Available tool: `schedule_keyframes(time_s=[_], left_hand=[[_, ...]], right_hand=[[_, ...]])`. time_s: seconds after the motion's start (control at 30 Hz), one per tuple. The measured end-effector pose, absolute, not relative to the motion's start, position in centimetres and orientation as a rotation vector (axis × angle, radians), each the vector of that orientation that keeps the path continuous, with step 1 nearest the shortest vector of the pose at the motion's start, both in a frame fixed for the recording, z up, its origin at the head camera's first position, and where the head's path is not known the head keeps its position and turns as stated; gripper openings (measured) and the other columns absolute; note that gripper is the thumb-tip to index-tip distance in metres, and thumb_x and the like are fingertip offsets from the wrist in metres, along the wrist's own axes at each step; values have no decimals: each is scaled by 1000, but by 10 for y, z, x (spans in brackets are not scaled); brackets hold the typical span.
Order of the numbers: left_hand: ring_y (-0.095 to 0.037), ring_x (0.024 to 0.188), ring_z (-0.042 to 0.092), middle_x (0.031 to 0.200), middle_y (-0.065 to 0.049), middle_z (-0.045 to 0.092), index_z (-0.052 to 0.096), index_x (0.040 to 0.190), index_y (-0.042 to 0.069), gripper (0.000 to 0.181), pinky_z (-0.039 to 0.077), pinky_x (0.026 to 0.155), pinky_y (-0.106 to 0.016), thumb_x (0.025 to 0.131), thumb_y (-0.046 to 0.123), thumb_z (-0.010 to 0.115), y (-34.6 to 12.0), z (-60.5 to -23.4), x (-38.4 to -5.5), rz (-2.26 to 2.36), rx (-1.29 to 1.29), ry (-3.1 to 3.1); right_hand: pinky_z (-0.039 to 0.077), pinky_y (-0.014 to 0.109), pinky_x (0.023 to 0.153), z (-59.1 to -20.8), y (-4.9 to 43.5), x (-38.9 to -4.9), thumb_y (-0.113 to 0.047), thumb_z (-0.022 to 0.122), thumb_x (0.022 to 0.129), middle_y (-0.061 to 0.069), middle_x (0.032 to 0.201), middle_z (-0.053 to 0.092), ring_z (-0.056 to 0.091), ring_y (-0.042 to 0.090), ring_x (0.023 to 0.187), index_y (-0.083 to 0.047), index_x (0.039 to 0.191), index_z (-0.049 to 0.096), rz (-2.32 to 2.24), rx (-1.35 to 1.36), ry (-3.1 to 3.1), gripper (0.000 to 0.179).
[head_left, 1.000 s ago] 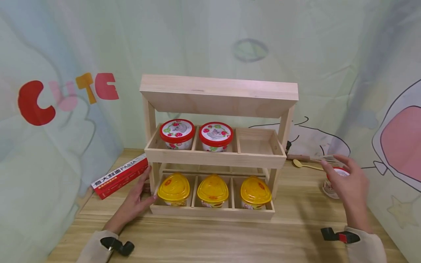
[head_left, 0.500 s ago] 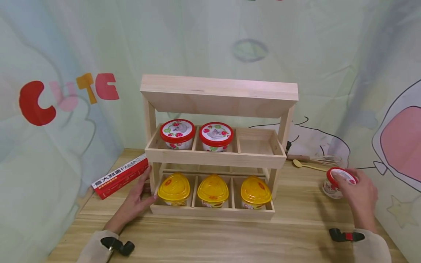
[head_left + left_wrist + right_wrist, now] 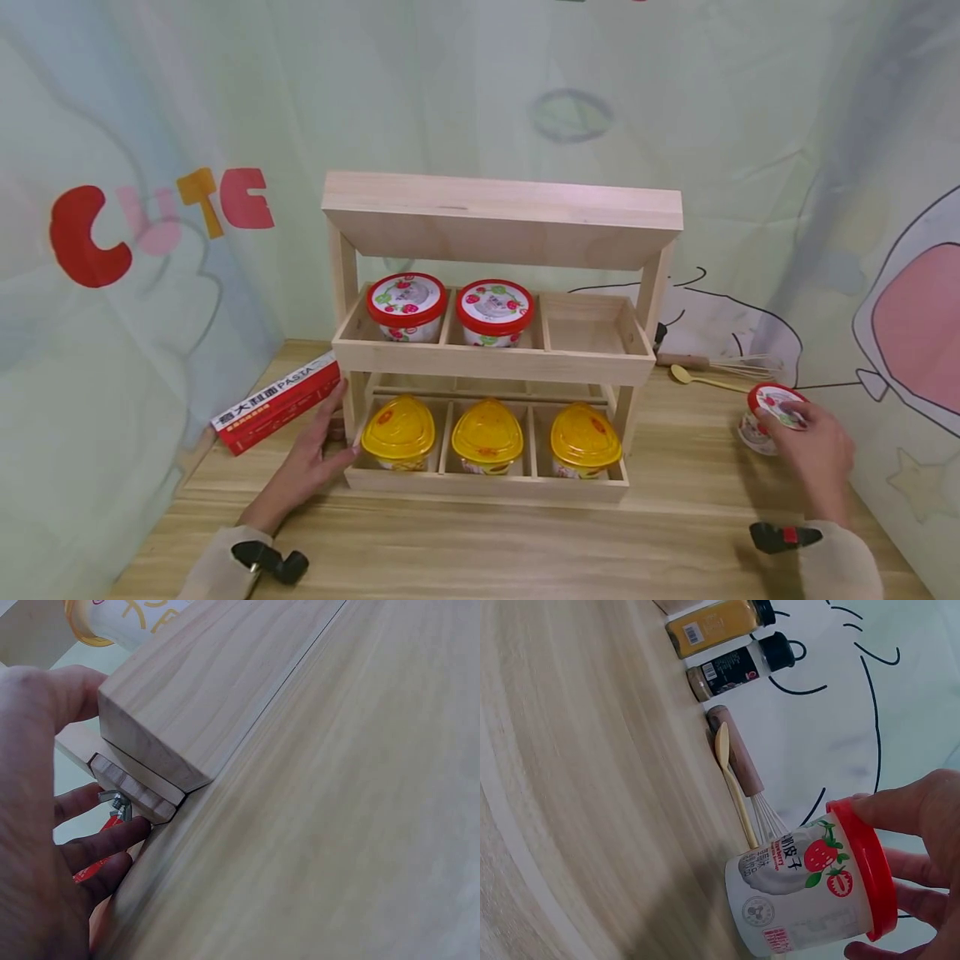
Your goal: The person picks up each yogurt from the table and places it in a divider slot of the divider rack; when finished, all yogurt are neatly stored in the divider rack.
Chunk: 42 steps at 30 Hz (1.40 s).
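On the right, my right hand (image 3: 813, 454) grips a red-lidded, strawberry-printed tub (image 3: 802, 889) by its lid, thumb on one side and fingers on the other. The tub appears to stand on the table. My left hand (image 3: 303, 467) holds the left end of a two-tier wooden rack (image 3: 491, 358). Its thumb presses the lower tray's front corner while the fingers bend behind the side post, near a metal wing nut (image 3: 118, 802). Two matching red-lidded tubs, one left (image 3: 406, 304) and one middle (image 3: 494, 310), fill upper compartments; the upper right compartment is bare. Below sit three yellow-lidded cups (image 3: 486, 433).
A red pasta box (image 3: 277, 400) lies left of the rack. Behind the right-hand tub are a whisk (image 3: 739, 750) and a yellow spoon (image 3: 722, 746). Farther along stand a black-capped spice jar (image 3: 731, 673) and a yellow-labelled one (image 3: 712, 628). Curtains enclose the table.
My right hand has moved right and down onto the red-lidded tub and taken hold of its lid. The left hand keeps its place on the rack.
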<state>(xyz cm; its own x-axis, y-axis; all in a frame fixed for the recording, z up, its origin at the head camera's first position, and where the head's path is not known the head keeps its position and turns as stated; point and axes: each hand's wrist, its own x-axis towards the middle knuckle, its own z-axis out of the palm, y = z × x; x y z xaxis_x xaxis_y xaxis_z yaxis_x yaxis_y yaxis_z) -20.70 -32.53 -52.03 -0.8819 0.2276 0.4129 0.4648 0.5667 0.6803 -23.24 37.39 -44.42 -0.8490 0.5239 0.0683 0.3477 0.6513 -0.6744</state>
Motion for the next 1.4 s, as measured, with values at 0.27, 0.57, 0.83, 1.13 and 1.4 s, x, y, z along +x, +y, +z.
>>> schedule_keyframes(time_s=[0.27, 0.57, 0.83, 1.13, 1.4], left_hand=[[-41, 129, 63, 174, -24, 31, 7, 175, 24, 108, 48, 103, -20, 94, 14, 77, -326, -522, -207, -1218, -563, -2521], [-40, 130, 61, 174, -24, 30, 8, 175, 23, 108, 51, 103, -22, 93, 12, 77, -325, -521, -209, -1213, -572, -2510], [-45, 134, 58, 175, -24, 27, 7, 175, 24, 107, 50, 105, -28, 93, 14, 76, -325, -519, -208, -1199, -574, -2521], [-17, 131, 60, 173, -24, 31, 11, 174, 21, 107, 50, 104, -21, 92, 9, 78, -327, -523, -209, -1172, -594, -2499], [-10, 130, 59, 172, -24, 33, 12, 174, 20, 107, 50, 104, -22, 91, 9, 78, -328, -524, -210, -1146, -591, -2500]], right_hand=[[26, 66, 122, -453, 369, -230, -35, 65, 103, 38, 156, 49, 41, 54, 146, 9, 143, 57, 997, -657, -2504, 60], [30, 67, 125, -454, 366, -229, -40, 64, 104, 33, 163, 46, 38, 51, 151, 5, 148, 57, 1056, -709, -2458, 62], [24, 66, 122, -441, 358, -229, -42, 61, 105, 29, 165, 44, 32, 48, 154, 1, 150, 58, 1088, -700, -2376, 62], [55, 25, 88, -400, 345, -221, -48, 65, 103, 16, 165, 52, 43, 35, 146, -14, 152, 61, 1071, -686, -2353, 60], [34, 4, 67, -369, 329, -211, -49, 70, 101, 8, 163, 56, 43, 21, 139, -21, 150, 65, 1079, -634, -2282, 57]])
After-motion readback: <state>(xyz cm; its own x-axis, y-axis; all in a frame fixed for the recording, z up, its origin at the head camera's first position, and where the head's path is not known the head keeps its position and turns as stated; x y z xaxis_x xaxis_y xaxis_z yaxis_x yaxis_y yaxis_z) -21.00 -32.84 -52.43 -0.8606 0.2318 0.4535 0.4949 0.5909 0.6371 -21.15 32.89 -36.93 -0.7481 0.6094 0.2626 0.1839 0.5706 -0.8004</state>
